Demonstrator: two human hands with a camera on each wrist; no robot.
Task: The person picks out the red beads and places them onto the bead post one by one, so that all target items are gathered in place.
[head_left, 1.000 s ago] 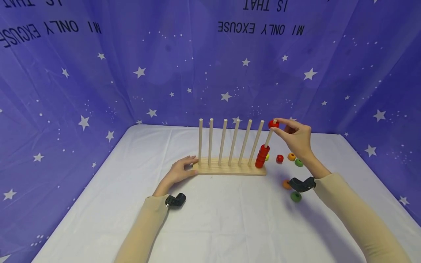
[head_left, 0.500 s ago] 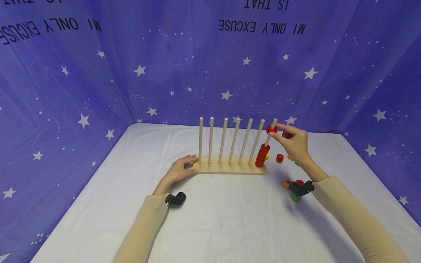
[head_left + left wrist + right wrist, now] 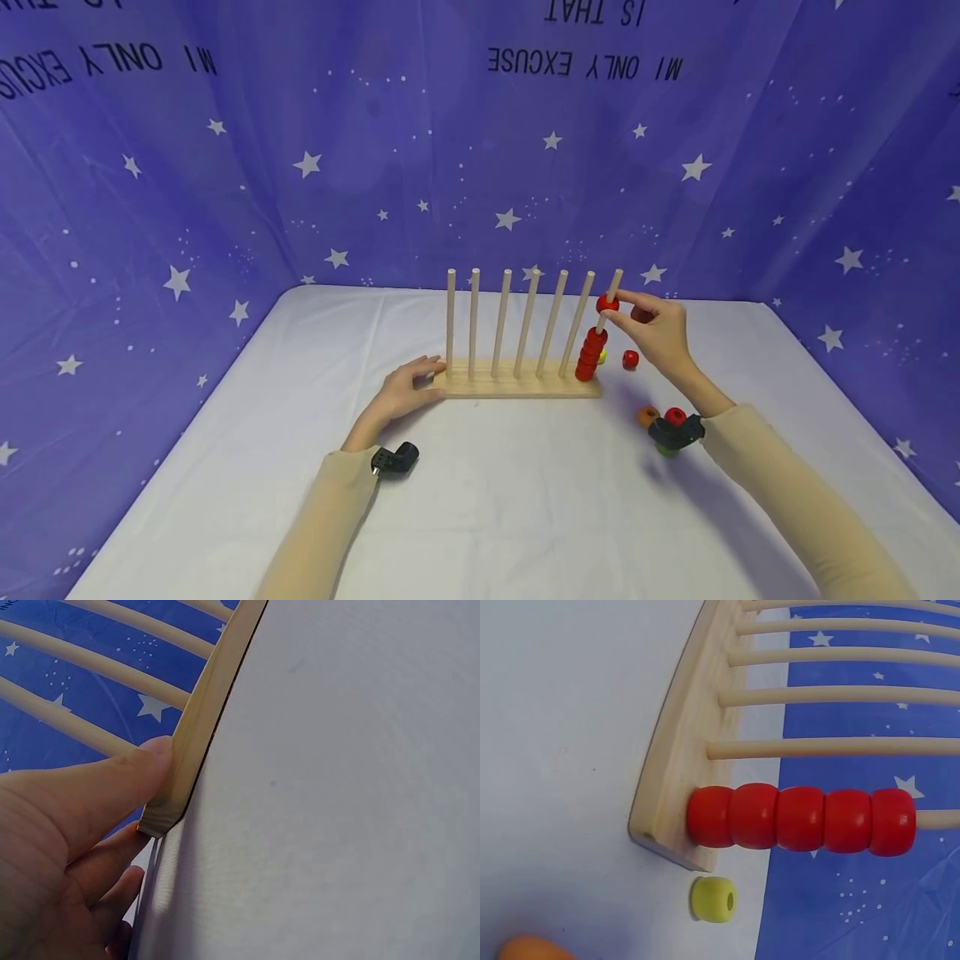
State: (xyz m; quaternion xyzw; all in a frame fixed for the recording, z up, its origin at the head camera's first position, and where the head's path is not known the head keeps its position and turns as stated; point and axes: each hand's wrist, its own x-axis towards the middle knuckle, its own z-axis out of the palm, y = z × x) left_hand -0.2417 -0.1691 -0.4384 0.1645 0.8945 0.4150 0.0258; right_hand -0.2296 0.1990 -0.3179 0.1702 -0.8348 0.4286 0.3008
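A wooden rack (image 3: pixel 517 386) with several upright pegs stands on the table. My left hand (image 3: pixel 405 390) grips its left end; in the left wrist view, the thumb (image 3: pixel 154 761) lies on the base's edge and the other fingers reach round the end. Several red beads (image 3: pixel 801 817) are stacked at the foot of the rightmost peg. Higher on that peg, my right hand (image 3: pixel 660 333) pinches another red bead (image 3: pixel 607 305) between thumb and finger, with a gap below it. A dark reddish patch shows inside the right hand, too hidden to name. The right wrist view shows neither hand.
Close by the rack's right end lie a yellow bead (image 3: pixel 713 900) and a loose red bead (image 3: pixel 630 359). Nearer are an orange bead (image 3: pixel 647 417), a red bead (image 3: pixel 675 415) and a partly covered green bead (image 3: pixel 667 450). A starry purple curtain (image 3: pixel 420 167) hangs behind the white table (image 3: pixel 480 500).
My right hand has lowered the red bead from the rightmost peg's tip to partway down it. The left hand keeps its place on the rack. The head view has shifted slightly.
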